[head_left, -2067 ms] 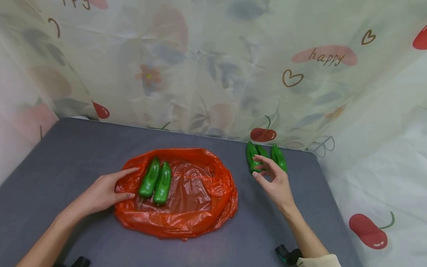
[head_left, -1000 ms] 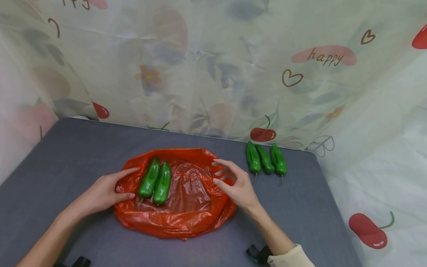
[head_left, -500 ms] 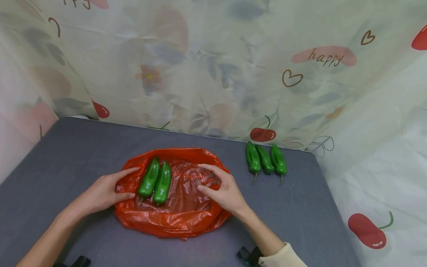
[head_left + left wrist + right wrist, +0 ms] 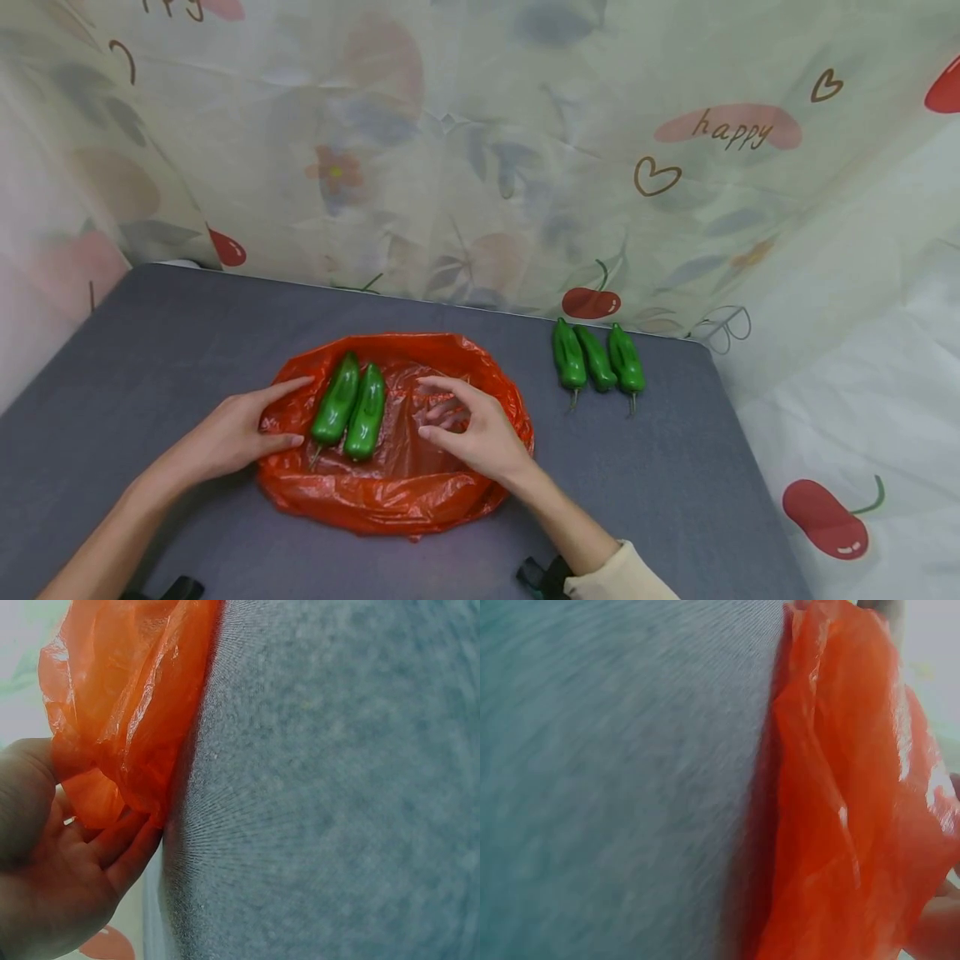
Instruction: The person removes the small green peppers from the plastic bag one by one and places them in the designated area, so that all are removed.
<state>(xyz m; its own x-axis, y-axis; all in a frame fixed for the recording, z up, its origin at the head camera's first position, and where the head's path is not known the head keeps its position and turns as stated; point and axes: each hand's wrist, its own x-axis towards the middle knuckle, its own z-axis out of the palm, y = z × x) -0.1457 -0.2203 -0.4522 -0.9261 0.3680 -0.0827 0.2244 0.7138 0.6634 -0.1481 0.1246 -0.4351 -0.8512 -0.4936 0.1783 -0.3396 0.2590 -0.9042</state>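
An orange-red plastic bag [image 4: 401, 510] lies spread with its mouth upward in the head view. Inside, at its left, two glossy green peppers [image 4: 365, 412] rest side by side. My left hand [image 4: 232, 429] holds the bag's left rim, thumb and index finger laid over it; the left wrist view shows the plastic [image 4: 124, 697] between thumb and fingers. My right hand [image 4: 480, 429] hovers over the right half of the bag, fingers loosely bent, a gap between thumb and index finger, nothing held. In the right wrist view the bag's side [image 4: 840, 825] hides most of that hand.
Three more green peppers [image 4: 596, 358] lie in a row at the back right of the grey table [image 4: 225, 325]. Behind the table hangs a patterned curtain [image 4: 450, 167]. Dark straps with small devices sit near both wrists.
My right hand has moved left from the three peppers, across the bag's right rim and over its inside. The left hand, the bag and the peppers stay as they were.
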